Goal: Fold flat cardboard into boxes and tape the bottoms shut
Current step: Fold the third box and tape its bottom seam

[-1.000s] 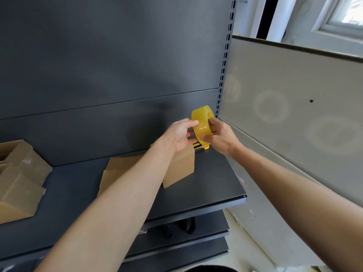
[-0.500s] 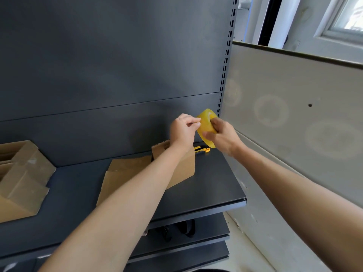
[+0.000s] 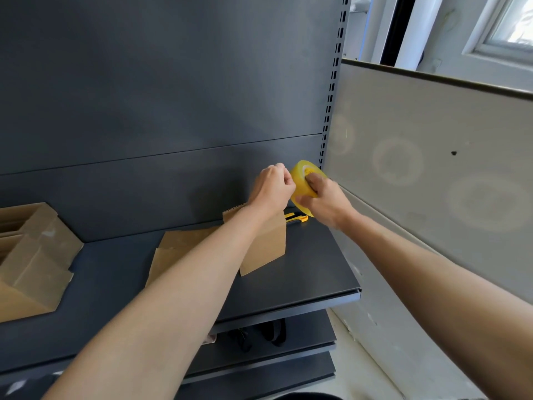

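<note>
right hand (image 3: 323, 200): clamped round tape roll (image 3: 301, 180)
left hand (image 3: 272, 189): pinches at its rim
risk: tape end may tear or restick if pinch slips

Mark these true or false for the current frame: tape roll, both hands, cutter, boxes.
1. The right hand grips the yellow tape roll. True.
2. The tape roll lies on the shelf. False: it is held up above the shelf.
3. A yellow cutter lies on the shelf below the roll. True.
4. The left hand rests flat on the shelf. False: it is raised beside the roll, fingers curled.
5. Folded cardboard boxes sit at the shelf's left end. True.
</note>
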{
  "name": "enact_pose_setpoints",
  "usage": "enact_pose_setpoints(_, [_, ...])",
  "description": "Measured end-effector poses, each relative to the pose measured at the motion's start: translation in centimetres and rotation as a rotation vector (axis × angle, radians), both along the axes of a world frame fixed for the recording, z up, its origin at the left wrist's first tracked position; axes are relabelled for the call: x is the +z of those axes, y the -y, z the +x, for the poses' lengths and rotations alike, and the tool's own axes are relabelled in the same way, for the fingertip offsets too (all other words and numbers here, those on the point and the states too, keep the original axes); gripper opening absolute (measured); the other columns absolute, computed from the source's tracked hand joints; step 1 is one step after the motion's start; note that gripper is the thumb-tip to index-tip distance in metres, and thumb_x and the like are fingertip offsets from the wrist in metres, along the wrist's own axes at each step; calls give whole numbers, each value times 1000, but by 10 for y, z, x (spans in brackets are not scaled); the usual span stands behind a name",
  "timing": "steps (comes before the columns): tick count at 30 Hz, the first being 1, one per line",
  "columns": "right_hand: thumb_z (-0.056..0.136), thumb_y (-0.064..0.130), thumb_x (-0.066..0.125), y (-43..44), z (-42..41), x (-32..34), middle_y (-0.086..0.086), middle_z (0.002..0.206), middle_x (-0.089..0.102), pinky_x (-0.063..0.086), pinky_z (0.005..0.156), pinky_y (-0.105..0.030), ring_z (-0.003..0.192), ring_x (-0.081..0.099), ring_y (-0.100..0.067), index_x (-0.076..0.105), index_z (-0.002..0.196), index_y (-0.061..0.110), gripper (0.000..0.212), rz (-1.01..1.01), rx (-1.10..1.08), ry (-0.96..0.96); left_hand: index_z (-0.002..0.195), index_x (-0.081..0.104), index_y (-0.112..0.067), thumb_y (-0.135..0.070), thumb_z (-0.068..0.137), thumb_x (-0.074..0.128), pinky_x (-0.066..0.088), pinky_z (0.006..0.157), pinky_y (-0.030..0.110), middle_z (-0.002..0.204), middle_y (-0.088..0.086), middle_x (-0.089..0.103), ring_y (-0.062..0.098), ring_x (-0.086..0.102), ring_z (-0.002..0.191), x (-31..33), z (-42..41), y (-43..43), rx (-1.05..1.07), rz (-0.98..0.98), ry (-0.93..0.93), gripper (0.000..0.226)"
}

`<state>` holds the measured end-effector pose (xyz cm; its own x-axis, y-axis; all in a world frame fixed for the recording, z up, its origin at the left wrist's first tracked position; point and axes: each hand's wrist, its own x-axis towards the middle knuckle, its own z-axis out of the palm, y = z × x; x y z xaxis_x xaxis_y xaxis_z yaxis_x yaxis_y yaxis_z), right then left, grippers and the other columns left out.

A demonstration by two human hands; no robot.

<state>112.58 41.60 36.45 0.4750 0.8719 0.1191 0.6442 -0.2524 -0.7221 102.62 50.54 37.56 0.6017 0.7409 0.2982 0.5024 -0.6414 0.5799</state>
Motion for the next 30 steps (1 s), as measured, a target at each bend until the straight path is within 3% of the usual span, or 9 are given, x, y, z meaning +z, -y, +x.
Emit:
enact_pose_setpoints(4, [85, 17, 61, 1, -1, 1, 2, 64, 35, 25, 49, -27, 57, 32, -15, 33, 68, 16, 33, 14, -27, 0, 86, 55, -9, -10, 89, 51, 42, 68, 28, 92, 6, 55, 19, 50, 82, 0, 0, 3, -80, -39, -52, 4])
enact_pose_setpoints(8, [86, 13, 58, 1, -1, 6, 2, 66, 39, 27, 49, -27, 57, 36, -13, 33, 67, 21, 32, 20, -32, 11, 99, 57, -7, -17, 92, 56, 39, 73, 24, 99, 6, 55, 14, 49, 86, -1, 3, 6, -91, -239, 204, 12])
enact_pose_setpoints(11, [86, 12, 58, 0, 1, 9, -2, 76, 48, 36, 56, -29, 66, 45, -18, 46, 81, 17, 14, 11, 31, 9, 121, 57, -11, -20, 90, 64, 43, 84, 27, 107, 6, 50, 15, 48, 95, 0, -2, -5, -105, -371, 325, 34])
enact_pose_setpoints(13, [85, 11, 59, 1, 3, 10, -6, 87, 54, 41, 64, -33, 77, 50, -24, 53, 96, 12, 12, -3, 66, -26, 123, 61, -12, -14, 87, 67, 48, 92, 36, 106, 2, 49, 20, 52, 99, -1, -6, -12, -150, -409, 340, 36])
enact_pose_setpoints(16, [85, 11, 60, 2, 5, 10, -9, 97, 57, 45, 73, -35, 87, 53, -27, 57, 111, 7, 26, -12, 38, -18, 120, 66, -10, -11, 86, 68, 48, 91, 34, 103, 2, 55, 19, 54, 95, -3, -4, -9, -89, -360, 329, 34])
enact_pose_setpoints(19, [84, 12, 59, 1, 3, 9, -3, 78, 49, 37, 60, -31, 74, 45, -24, 52, 93, 6, 13, 40, -27, 15, 112, 69, -4, -11, 89, 64, 45, 83, 25, 106, 7, 64, 18, 58, 95, -5, 2, 2, 37, -230, 315, 25])
enact_pose_setpoints(22, [85, 13, 59, 1, 5, 9, -4, 82, 50, 36, 57, -28, 73, 45, -23, 52, 97, 10, 14, 32, -33, 63, 102, 72, -1, -9, 90, 61, 41, 74, 23, 96, 6, 66, 16, 56, 87, -7, 3, 8, 72, -134, 263, 18])
enact_pose_setpoints(26, [85, 13, 59, 0, 6, 9, 2, 72, 45, 33, 51, -23, 68, 43, -20, 47, 92, 15, 14, 11, 2, 124, 79, 71, -3, -4, 87, 55, 50, 67, 32, 79, 9, 67, 24, 61, 77, -2, 1, 5, 56, -82, 149, 18])
enact_pose_setpoints(30, [84, 9, 59, 1, 8, 7, 3, 71, 42, 33, 52, -24, 67, 42, -20, 44, 90, 15, 16, 10, 21, 131, 76, 68, -3, -3, 83, 53, 56, 70, 38, 75, 8, 65, 30, 65, 78, 1, 4, -1, 53, -178, 90, 17])
